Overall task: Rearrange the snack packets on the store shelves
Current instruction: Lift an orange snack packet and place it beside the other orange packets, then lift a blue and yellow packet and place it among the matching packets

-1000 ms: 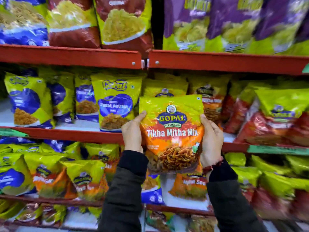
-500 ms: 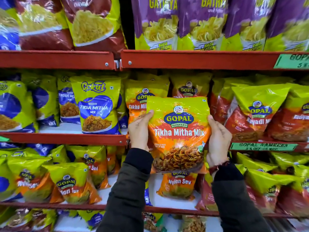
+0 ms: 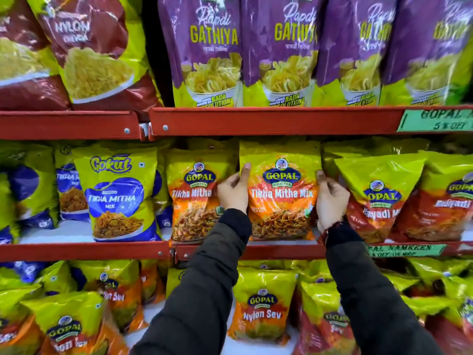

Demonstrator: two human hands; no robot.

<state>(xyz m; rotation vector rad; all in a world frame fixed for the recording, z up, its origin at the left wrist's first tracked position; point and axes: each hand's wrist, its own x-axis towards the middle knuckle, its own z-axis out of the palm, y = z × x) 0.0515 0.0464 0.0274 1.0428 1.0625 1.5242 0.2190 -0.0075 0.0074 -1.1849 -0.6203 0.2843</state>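
Standing upright on the middle shelf (image 3: 245, 252), one orange-and-yellow Tikha Mitha Mix packet (image 3: 281, 193) — held by both side edges. Left hand (image 3: 233, 192): fingers curled round the left edge, thumb on the front. Right hand (image 3: 331, 201): fingers closed on the right edge. Neighbours: a matching packet (image 3: 194, 196) just to the left, a red packet (image 3: 378, 198) to the right. Step in hand, by appearance: seating the packet in its row. Next move likely calls for squaring it up, then letting go without tipping it — the bag looks soft.
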